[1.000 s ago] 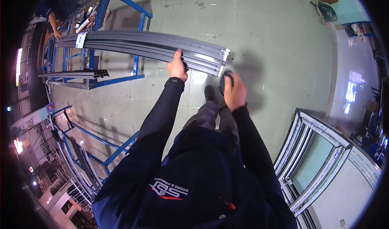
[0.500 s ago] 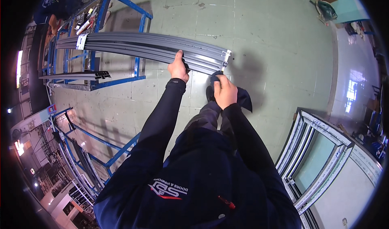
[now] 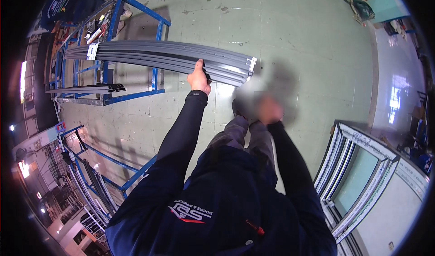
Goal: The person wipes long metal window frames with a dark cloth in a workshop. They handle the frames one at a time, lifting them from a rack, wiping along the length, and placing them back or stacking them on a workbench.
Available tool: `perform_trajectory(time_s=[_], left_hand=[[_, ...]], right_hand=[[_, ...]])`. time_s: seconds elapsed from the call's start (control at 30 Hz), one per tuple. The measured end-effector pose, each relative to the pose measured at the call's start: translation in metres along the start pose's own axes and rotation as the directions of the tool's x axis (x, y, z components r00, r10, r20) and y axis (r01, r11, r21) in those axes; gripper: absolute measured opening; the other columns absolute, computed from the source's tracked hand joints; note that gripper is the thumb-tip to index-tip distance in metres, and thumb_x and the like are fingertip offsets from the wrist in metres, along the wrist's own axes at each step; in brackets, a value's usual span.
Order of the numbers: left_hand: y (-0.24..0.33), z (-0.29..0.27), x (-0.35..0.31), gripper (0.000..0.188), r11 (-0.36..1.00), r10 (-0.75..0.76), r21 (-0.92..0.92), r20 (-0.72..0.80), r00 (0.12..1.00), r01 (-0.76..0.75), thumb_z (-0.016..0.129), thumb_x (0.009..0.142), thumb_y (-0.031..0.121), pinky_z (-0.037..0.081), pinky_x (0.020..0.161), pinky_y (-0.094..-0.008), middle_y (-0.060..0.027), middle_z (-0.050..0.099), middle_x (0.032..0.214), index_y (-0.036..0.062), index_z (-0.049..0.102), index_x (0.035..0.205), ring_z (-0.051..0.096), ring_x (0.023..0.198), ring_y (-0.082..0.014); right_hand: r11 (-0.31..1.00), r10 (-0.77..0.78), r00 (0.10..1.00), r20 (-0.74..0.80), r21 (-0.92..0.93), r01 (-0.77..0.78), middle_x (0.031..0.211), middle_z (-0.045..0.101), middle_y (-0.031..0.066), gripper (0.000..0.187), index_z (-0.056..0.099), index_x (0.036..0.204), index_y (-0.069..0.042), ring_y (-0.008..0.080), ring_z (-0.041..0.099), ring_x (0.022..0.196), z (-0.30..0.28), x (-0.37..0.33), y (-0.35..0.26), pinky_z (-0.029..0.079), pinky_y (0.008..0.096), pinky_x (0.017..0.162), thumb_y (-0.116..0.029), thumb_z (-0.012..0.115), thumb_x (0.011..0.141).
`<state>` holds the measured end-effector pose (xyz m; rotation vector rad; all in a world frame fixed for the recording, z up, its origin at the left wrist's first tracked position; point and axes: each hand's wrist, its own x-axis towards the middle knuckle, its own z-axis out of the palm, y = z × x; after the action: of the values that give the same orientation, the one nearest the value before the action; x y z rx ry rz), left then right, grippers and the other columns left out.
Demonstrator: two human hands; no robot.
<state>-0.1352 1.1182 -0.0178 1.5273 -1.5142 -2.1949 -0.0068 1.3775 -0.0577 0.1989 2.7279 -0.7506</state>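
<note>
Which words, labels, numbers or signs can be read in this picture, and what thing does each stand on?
Printed wording isn't copied out here, only located:
Wearer's dark jacket: white lettering, large enough to read.
Grey profiles: white label, too small to read.
Co-worker's dark top: pale print, too small to read.
White frame: dark marks, unclear.
Pale panel: small edge print, not clearly readable.

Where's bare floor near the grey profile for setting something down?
Bare tiled floor runs from the grey profile and blurred right hand across to the white-trimmed window frames. Another patch lies beyond the profile, right of the blue trestle. The left is crowded: white tube, trestle, shorter profile.
</note>
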Motion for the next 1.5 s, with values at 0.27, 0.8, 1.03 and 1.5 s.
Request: perform_trajectory(time_s=[0.27,0.8,1.03,1.5], left_hand=[[-0.003,0.005,-0.003,0.045,0.999,0.002,-0.053,0.017,1.000,-0.001,0.078,0.084,0.027,0.056,0.064,-0.0418,-0.0108,0.065,0.097,-0.0049,0.060,0.111,0.064,0.078,-0.0234],[-0.016,-0.006,0.019,0.089,0.994,0.083,0.076,-0.144,0.986,-0.073,0.082,0.074,0.038,0.048,0.097,-0.0376,-0.0303,0.061,0.121,-0.0221,0.043,0.127,0.062,0.112,-0.0344],[0.011,0.022,0.029,0.064,0.990,0.122,-0.041,-0.227,0.966,-0.135,0.082,0.077,0.032,0.051,0.087,-0.0376,-0.0207,0.067,0.109,-0.0126,0.055,0.114,0.065,0.097,-0.0275],[0.069,0.004,0.160,0.065,0.978,0.204,0.037,-0.381,0.902,-0.206,0.083,0.073,0.030,0.051,0.092,-0.0393,-0.0239,0.069,0.112,-0.0134,0.057,0.115,0.067,0.103,-0.0320]], right_hand=[[0.910,-0.244,0.929,-0.277,0.266,0.318,0.101,0.070,0.0156,0.022,0.064,0.110,-0.009,0.0371,0.068,0.088,-0.037,0.025,-0.087,0.055,0.0456,0.076,-0.021,0.063,0.091],[0.965,-0.243,0.970,-0.027,-0.104,0.239,0.096,0.068,0.0207,0.019,0.061,0.105,-0.008,0.0431,0.065,0.091,-0.027,0.052,-0.004,0.050,0.0542,0.075,-0.024,0.059,0.095],[0.925,0.366,0.903,-0.226,-0.020,-0.380,0.108,0.068,0.0274,0.036,0.060,0.118,0.003,0.0460,0.064,0.102,-0.077,-0.049,0.206,0.050,0.0496,0.088,-0.026,0.058,0.097],[0.809,0.588,0.775,-0.232,0.182,-0.559,0.120,0.066,0.0245,0.041,0.058,0.128,0.006,0.0372,0.063,0.112,-0.097,-0.124,0.207,0.047,0.0410,0.098,-0.020,0.062,0.096]])
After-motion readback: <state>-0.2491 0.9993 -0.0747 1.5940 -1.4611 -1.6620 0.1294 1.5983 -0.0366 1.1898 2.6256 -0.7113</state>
